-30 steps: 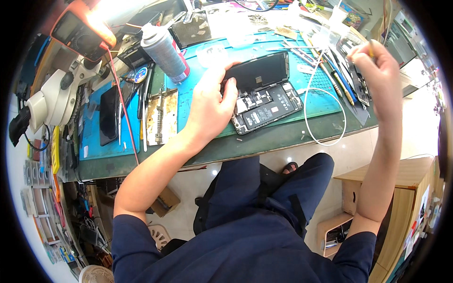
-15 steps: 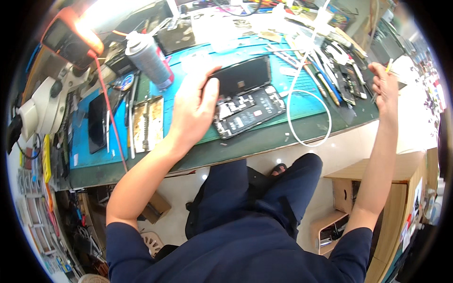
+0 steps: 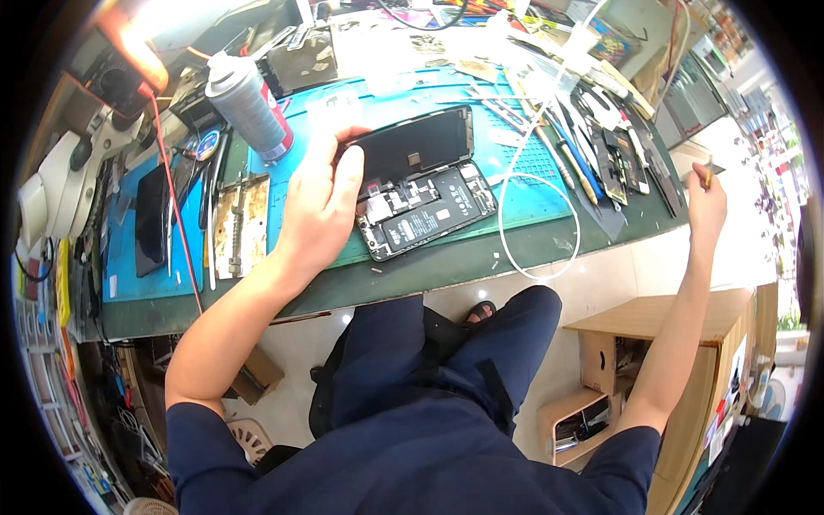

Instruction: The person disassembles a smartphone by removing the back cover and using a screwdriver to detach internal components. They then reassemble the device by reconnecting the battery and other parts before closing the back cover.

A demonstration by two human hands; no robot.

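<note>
An opened smartphone lies near the front edge of the bench. Its dark screen (image 3: 433,139) is tilted up behind the phone body (image 3: 396,236), whose battery (image 3: 464,204) and inner parts show. My left hand (image 3: 319,202) closes on the left edge of the screen, thumb in front and fingers mostly hidden behind. Far to the right, past the bench corner, my right hand (image 3: 708,210) is raised and closed around a small, thin thing with a yellowish part (image 3: 708,177); its kind is too small to make out.
Left of the phone stand a spray can (image 3: 249,107), a metal board holder (image 3: 241,227) and another dark phone (image 3: 152,221). A white cable (image 3: 577,245) loops right of the phone. Tweezers and pen-like tools (image 3: 573,163) lie beyond it. A microscope (image 3: 60,184) flanks the left side.
My right hand has moved lower, away from the bench's right edge. The whole view has shifted slightly; my left hand still holds the screen, and the phone stays open.
</note>
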